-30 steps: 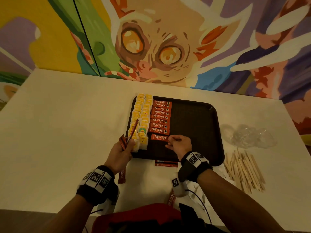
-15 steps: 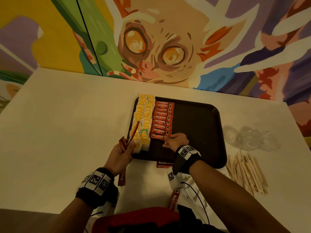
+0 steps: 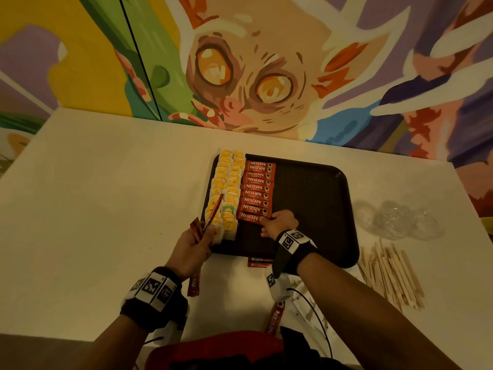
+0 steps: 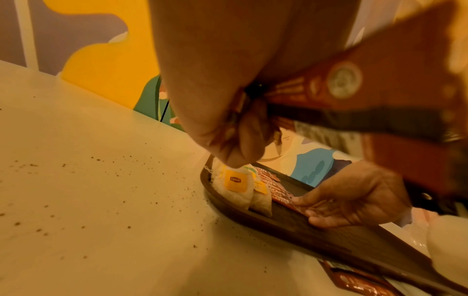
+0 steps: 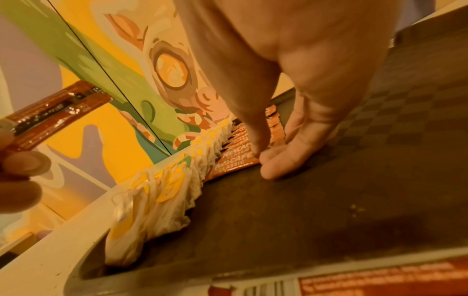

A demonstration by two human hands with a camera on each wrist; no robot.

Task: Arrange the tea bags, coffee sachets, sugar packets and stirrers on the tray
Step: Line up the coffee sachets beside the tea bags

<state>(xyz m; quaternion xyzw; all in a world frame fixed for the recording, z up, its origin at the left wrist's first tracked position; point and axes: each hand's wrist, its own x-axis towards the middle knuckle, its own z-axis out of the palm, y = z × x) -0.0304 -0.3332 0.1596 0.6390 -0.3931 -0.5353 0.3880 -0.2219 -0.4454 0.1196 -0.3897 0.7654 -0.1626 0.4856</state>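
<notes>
A dark tray (image 3: 314, 209) lies on the white table. Two columns of yellow-tagged tea bags (image 3: 226, 188) fill its left side, and a column of red coffee sachets (image 3: 256, 190) lies beside them. My right hand (image 3: 278, 222) pinches the right end of the nearest sachet (image 3: 249, 217) on the tray, thumb and fingertips (image 5: 266, 158) on it. My left hand (image 3: 192, 244) grips a bundle of coffee sachets (image 3: 210, 214) at the tray's near-left corner; they show close up (image 4: 354, 86) in the left wrist view. Wooden stirrers (image 3: 389, 273) lie right of the tray.
A crumpled clear plastic bag (image 3: 400, 220) sits right of the tray. Loose coffee sachets (image 3: 260, 263) lie on the table by the tray's near edge, another (image 3: 274, 319) near my body. A painted wall rises behind the table. Crumbs speckle the table (image 4: 76, 200) on the left.
My right hand slid the nearest sachet up the tray against the column of sachets. The left hand kept its bundle and barely moved.
</notes>
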